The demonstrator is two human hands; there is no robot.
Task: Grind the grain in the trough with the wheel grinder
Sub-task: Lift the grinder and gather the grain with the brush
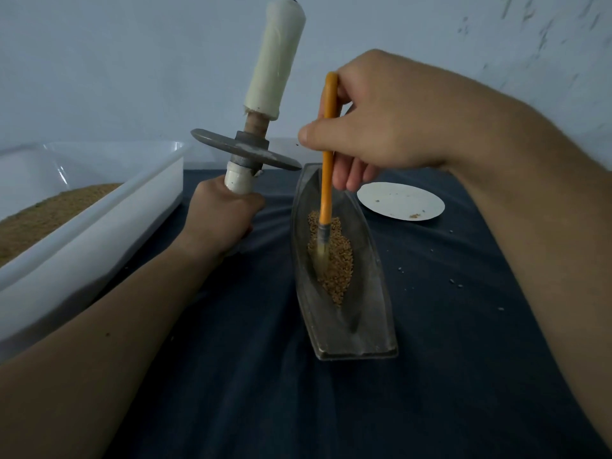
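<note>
Trough (359,332) axis: away from person.
Left hand (222,217): grips wheel grinder (246,154) upright, left of trough (off the grain (341,270)).
Right hand (381,134): pinches brush (326,200) in trough.

pretty dim and bluish, soft flat light, only faint shadows on the dark cloth (231,376). small glare streak on the plastic tub (99,226). wide-angle stretches the edges, brush bristles (322,256) look smeared.

No readable text, label, brand, number or sign anywhere in view; all visible surfaces plain, unmarked.
</note>
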